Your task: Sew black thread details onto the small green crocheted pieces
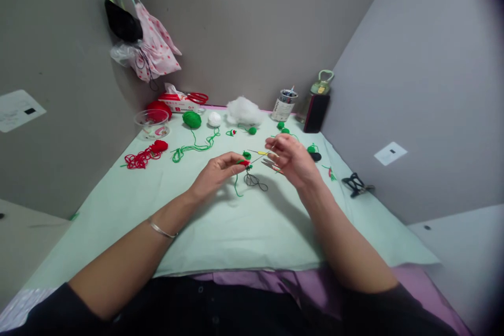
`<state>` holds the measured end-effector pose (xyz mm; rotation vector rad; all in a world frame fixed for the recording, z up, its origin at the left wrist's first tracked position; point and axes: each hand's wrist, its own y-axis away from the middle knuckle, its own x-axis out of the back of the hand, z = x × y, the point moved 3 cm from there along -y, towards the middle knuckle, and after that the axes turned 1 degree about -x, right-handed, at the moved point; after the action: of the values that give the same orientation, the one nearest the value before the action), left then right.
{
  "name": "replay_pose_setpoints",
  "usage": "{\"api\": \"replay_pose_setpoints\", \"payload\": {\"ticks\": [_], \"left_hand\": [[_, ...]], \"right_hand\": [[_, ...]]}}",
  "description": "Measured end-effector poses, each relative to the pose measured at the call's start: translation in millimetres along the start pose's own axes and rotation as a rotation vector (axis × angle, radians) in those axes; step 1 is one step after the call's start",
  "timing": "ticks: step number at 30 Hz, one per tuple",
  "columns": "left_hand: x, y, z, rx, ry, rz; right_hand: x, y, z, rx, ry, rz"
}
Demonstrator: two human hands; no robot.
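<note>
My left hand pinches a small red and green crocheted piece between thumb and fingers, above the table. A green yarn tail hangs from it. From the piece a thin dark needle or strand runs toward my right hand, whose fingers are bent and spread apart; whether they touch it is unclear. Below the piece lies a loop of dark thread. A yellow-handled hook and small scissors lie close to my right fingers, the scissors partly hidden.
Behind are green yarn, a white ball, fluffy stuffing and a pen can. Red yarn and a clear bowl lie left. A dark phone-like slab and a black clip are on the right.
</note>
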<state>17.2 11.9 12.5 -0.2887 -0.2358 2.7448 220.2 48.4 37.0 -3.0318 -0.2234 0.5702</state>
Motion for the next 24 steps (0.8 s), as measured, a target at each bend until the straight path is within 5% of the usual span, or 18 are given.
{"api": "replay_pose_setpoints", "payload": {"ticks": [3,8,11,14,18,21,24], "left_hand": [[-0.4,-0.3,1.6,0.146,0.331,-0.098],[7.8,-1.4,6.3,0.179,0.492,-0.071],[11.0,-2.1,6.8,0.171,0.431,-0.053],[9.9,-1.0,7.0,0.179,0.316,-0.043],[6.8,1.1,7.9,0.188,0.197,-0.021],[6.4,1.3,7.4,0.185,0.141,-0.008],[7.6,0.1,6.0,0.168,0.112,0.003]], "right_hand": [[52.1,-19.5,-16.6,0.075,-0.128,0.154],[150.4,-18.2,-68.6,0.352,0.127,0.295],[171.1,-11.3,-86.2,0.376,0.204,0.343],[147.0,-16.1,-76.5,0.302,0.290,0.307],[66.8,-18.0,-31.6,0.154,0.334,0.162],[0.0,-0.4,5.2,-0.085,0.286,-0.138],[-37.0,22.0,19.9,-0.162,0.356,-0.360]]}}
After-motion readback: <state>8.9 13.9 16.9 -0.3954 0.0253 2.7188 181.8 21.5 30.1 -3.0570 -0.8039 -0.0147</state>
